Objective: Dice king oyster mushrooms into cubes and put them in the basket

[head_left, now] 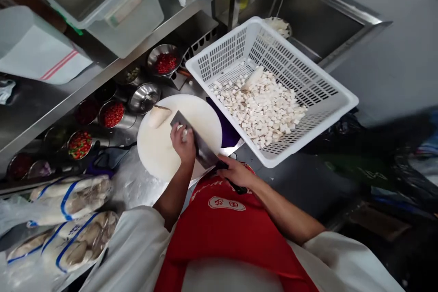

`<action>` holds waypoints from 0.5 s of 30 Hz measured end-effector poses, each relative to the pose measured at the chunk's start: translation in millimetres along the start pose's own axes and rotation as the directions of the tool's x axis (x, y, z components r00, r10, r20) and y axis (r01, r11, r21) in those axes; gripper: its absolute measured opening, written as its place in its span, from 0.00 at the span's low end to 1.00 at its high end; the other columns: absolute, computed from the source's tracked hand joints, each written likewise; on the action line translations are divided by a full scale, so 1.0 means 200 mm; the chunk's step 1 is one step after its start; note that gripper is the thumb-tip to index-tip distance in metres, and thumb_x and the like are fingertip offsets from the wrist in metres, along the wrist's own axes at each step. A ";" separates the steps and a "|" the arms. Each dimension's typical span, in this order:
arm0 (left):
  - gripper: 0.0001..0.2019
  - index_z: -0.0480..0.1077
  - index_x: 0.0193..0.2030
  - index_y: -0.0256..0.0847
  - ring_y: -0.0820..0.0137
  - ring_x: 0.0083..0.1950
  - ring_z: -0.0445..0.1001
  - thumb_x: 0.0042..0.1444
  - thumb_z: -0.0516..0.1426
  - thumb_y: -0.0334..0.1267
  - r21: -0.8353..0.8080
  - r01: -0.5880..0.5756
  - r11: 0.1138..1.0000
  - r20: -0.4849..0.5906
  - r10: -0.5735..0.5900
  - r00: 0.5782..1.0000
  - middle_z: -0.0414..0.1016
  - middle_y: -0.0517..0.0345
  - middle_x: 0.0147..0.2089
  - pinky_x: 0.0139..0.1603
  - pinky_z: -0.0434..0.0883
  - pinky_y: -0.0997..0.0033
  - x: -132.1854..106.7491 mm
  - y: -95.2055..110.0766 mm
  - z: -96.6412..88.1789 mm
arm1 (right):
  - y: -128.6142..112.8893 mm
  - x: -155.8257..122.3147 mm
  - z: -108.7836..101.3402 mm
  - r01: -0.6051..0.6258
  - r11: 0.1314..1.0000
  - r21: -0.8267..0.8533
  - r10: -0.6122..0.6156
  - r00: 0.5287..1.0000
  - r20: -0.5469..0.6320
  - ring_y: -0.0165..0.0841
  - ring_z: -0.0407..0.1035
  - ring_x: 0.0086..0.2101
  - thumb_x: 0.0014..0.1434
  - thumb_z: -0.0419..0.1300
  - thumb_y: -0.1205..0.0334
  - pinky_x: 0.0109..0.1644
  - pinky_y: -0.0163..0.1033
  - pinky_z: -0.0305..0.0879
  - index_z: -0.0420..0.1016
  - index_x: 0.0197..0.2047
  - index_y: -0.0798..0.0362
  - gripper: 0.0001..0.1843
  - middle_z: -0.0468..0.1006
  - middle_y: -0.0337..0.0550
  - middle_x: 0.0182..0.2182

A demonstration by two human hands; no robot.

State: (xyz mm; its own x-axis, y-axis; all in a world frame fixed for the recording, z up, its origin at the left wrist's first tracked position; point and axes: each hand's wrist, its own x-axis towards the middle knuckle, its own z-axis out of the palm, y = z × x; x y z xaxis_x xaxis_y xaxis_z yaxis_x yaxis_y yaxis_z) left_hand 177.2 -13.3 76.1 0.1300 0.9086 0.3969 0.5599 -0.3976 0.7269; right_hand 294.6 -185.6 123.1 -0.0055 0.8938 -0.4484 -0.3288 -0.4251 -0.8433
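My right hand (pixel 236 173) is wrapped round the black handle of a cleaver (pixel 201 146), whose broad blade slants over the near right part of a round white cutting board (pixel 159 153). My left hand (pixel 184 141) is curled against the blade's upper end, with small white mushroom pieces (pixel 185 135) showing between the fingers. Farther back on the board lies a whole king oyster mushroom (pixel 159 117). To the right, a white perforated plastic basket (pixel 304 75) holds a heap of diced mushroom (pixel 267 109) with a larger uncut piece (pixel 253 78) on top.
Metal bowls of chopped red chillies (pixel 112 114) and other ingredients line the counter's back. Bagged mushrooms (pixel 82 232) lie at the lower left. A steel shelf (pixel 112 61) carrying a plastic bin (pixel 126 18) overhangs the counter. Beyond the basket is a sink (pixel 362 16).
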 end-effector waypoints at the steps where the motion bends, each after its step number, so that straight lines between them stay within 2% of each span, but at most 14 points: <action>1: 0.13 0.71 0.46 0.42 0.64 0.62 0.68 0.65 0.53 0.48 -0.053 -0.078 0.996 0.034 0.079 0.996 0.68 0.48 0.59 0.63 0.69 0.59 0.02 0.11 0.07 | -0.02 -0.05 -0.04 0.033 0.999 -0.013 -0.033 0.998 -0.051 0.28 0.60 0.18 0.55 0.58 0.62 0.23 0.33 0.58 0.73 0.43 0.47 0.11 0.68 0.29 0.18; 3: 0.16 0.71 0.46 0.42 0.64 0.64 0.67 0.66 0.51 0.51 -0.163 -0.243 0.956 0.112 0.262 0.958 0.69 0.49 0.59 0.65 0.68 0.57 0.05 0.32 0.23 | -0.06 -0.15 -0.13 0.093 0.995 -0.021 -0.095 0.980 -0.175 0.28 0.60 0.18 0.57 0.57 0.61 0.24 0.34 0.59 0.71 0.45 0.46 0.11 0.67 0.28 0.18; 5: 0.18 0.71 0.47 0.42 0.65 0.65 0.65 0.68 0.47 0.52 -0.253 -0.355 0.900 0.199 0.407 0.891 0.68 0.50 0.59 0.66 0.67 0.56 0.04 0.50 0.42 | -0.08 -0.24 -0.21 0.153 0.988 -0.010 -0.147 0.923 -0.355 0.29 0.61 0.18 0.57 0.58 0.59 0.26 0.35 0.60 0.69 0.43 0.46 0.09 0.67 0.28 0.17; 7: 0.20 0.71 0.48 0.43 0.67 0.66 0.65 0.69 0.44 0.52 -0.313 -0.375 0.873 0.292 0.464 0.836 0.67 0.50 0.60 0.65 0.68 0.60 0.01 0.62 0.60 | -0.10 -0.32 -0.28 0.216 0.976 0.001 -0.177 0.805 -0.566 0.30 0.62 0.19 0.56 0.60 0.59 0.26 0.36 0.60 0.68 0.40 0.46 0.08 0.68 0.29 0.18; 8: 0.20 0.71 0.48 0.44 0.68 0.64 0.67 0.70 0.43 0.51 -0.338 -0.342 0.877 0.335 0.452 0.827 0.68 0.50 0.59 0.63 0.69 0.63 0.01 0.65 0.68 | -0.11 -0.36 -0.31 0.247 0.969 0.006 -0.183 0.734 -0.654 0.30 0.62 0.19 0.55 0.62 0.59 0.25 0.36 0.61 0.67 0.38 0.46 0.08 0.69 0.29 0.18; 10: 0.18 0.70 0.48 0.43 0.70 0.59 0.71 0.70 0.43 0.49 -0.369 -0.211 0.905 0.410 0.362 0.837 0.72 0.50 0.54 0.59 0.72 0.67 0.02 0.68 0.81 | -0.12 -0.45 -0.37 0.306 0.952 0.002 -0.192 0.603 -0.775 0.29 0.63 0.19 0.53 0.64 0.60 0.25 0.36 0.61 0.66 0.37 0.46 0.10 0.70 0.30 0.21; 12: 0.16 0.70 0.48 0.43 0.71 0.52 0.75 0.70 0.45 0.47 -0.376 -0.058 0.925 0.471 0.245 0.848 0.75 0.53 0.49 0.54 0.74 0.69 0.09 0.64 0.88 | -0.12 -0.52 -0.42 0.358 0.934 -0.005 -0.201 0.512 -0.835 0.29 0.64 0.20 0.52 0.65 0.61 0.24 0.36 0.61 0.66 0.37 0.46 0.12 0.70 0.31 0.23; 13: 0.15 0.70 0.47 0.42 0.72 0.49 0.75 0.69 0.46 0.46 -0.375 -0.003 0.927 0.488 0.201 0.849 0.76 0.54 0.47 0.53 0.74 0.69 0.15 0.59 0.88 | -0.11 -0.55 -0.44 0.373 0.928 -0.009 -0.202 0.481 -0.853 0.29 0.64 0.20 0.52 0.66 0.61 0.23 0.36 0.61 0.66 0.37 0.46 0.12 0.70 0.32 0.24; 15: 0.13 0.70 0.46 0.42 0.71 0.48 0.76 0.68 0.49 0.45 -0.365 0.035 0.930 0.465 0.150 0.872 0.77 0.55 0.46 0.54 0.73 0.68 0.31 0.46 0.82 | -0.10 -0.59 -0.47 0.384 0.923 -0.008 -0.195 0.449 -0.872 0.28 0.65 0.20 0.51 0.66 0.62 0.23 0.35 0.62 0.66 0.36 0.46 0.12 0.70 0.32 0.25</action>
State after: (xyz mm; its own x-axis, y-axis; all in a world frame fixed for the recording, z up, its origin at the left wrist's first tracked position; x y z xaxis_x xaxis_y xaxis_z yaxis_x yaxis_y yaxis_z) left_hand 371.3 27.0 76.2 0.5781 0.7924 0.1946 0.2268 -0.3852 0.8945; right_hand 391.0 -296.3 164.7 0.8850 0.3597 -0.2956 -0.2978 -0.0508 -0.9533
